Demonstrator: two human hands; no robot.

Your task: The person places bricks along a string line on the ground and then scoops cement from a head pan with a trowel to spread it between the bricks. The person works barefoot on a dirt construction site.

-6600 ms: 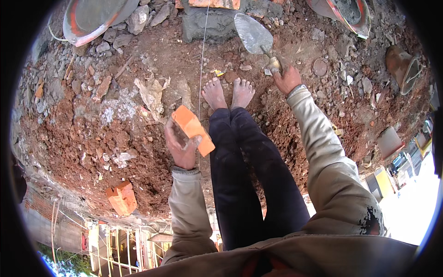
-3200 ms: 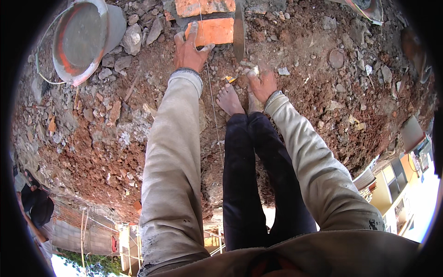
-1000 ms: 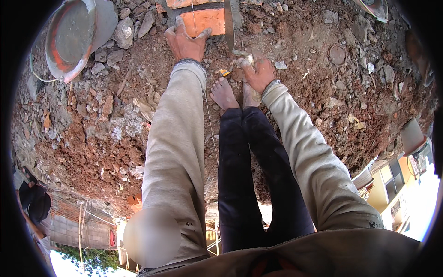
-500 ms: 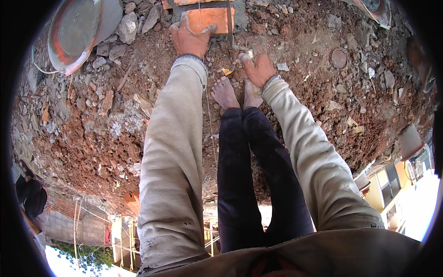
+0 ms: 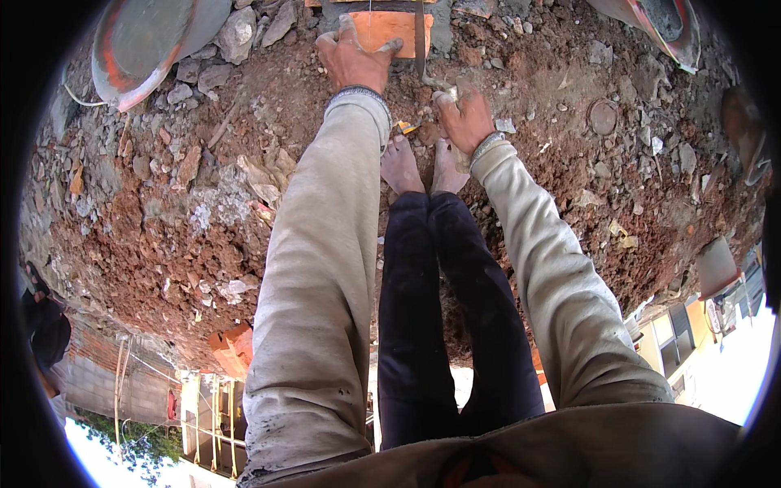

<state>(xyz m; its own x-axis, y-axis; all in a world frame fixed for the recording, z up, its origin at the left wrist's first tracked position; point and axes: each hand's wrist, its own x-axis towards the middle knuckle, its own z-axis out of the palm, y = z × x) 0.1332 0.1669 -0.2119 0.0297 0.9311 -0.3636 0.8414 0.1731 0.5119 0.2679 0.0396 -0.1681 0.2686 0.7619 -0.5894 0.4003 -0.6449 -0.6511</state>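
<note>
An orange brick (image 5: pixel 399 29) lies at the top middle beside wet grey mortar (image 5: pixel 440 28). My left hand (image 5: pixel 355 62) is on its left end and near side, with the index finger and thumb spread over it in a grip. A string (image 5: pixel 370 23) runs across the brick's face. My right hand (image 5: pixel 466 119) is closed around the handle of a trowel (image 5: pixel 420 41), to the right of and nearer than the brick. The trowel's blade appears edge-on and stands along the brick's right end; I cannot tell whether they touch.
A mortar-stained pan (image 5: pixel 146 49) stands at the far left and another pan (image 5: pixel 661 24) at the far right. Stones (image 5: pixel 237 37) and rubble cover the reddish soil. My bare feet (image 5: pixel 402 165) are just below the hands. A person's dark clothing (image 5: pixel 47 329) shows at the left edge.
The view has shifted a little, so the brick and both hands appear slightly farther right. The left hand stays on the brick and the right keeps its hold on the trowel.
</note>
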